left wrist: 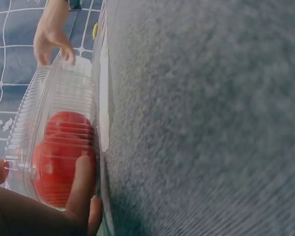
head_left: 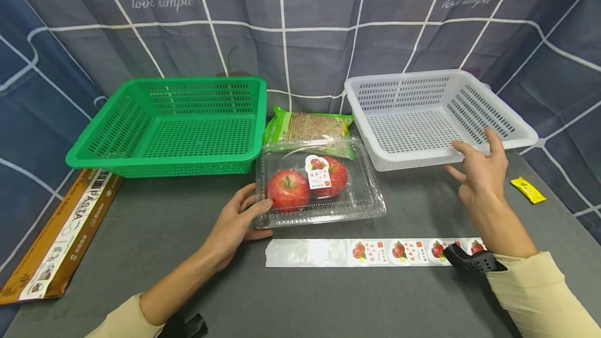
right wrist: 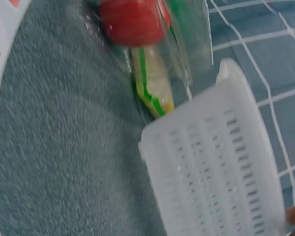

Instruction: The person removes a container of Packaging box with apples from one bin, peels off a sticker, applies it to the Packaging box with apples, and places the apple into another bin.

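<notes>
My left hand holds the left front corner of a clear plastic clamshell box, its thumb on top. Two red apples show through the lid, which carries a white apple sticker. The left wrist view also has the apples inside the box, close to my fingers. My right hand is at the front rim of a white plastic basket, fingers spread and gripping nothing; whether a fingertip touches the rim I cannot tell. In the right wrist view the white basket fills the lower middle.
A green basket stands at the left, with a brown pasta package in front of it. Behind the box lies a green-edged food bag. A strip of apple stickers lies in front, and a small yellow packet at the right.
</notes>
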